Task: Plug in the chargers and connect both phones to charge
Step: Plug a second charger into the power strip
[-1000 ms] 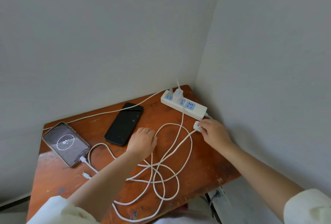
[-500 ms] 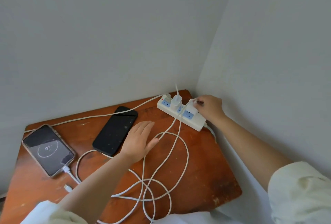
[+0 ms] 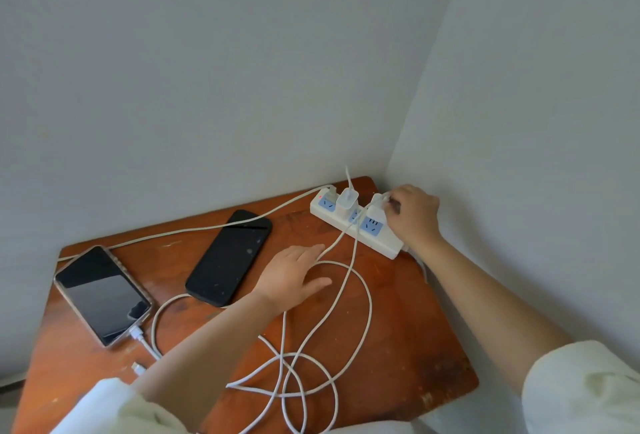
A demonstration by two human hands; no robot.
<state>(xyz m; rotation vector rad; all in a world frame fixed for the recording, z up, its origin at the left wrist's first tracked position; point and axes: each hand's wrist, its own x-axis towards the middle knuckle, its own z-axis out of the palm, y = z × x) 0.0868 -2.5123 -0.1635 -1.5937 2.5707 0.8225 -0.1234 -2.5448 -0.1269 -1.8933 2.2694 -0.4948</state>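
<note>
At the strip (image 3: 356, 222), upper right of the table (image 3: 398, 347), the right hand (image 3: 414, 213) pinches the second charger (image 3: 376, 209) into a socket. First charger (image 3: 347, 203) is in; left phone (image 3: 102, 295) is cabled. Black phone (image 3: 229, 257), centre, seems unconnected. Left hand (image 3: 292, 276) lies flat, fingers spread.

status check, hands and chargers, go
Right hand pinching second white charger on white power strip. Left hand flat on wooden table. Black phone unconnected, loose white cable plug free.

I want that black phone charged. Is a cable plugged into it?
No. The black phone has no cable in it; a loose cable end lies on the table.
</note>
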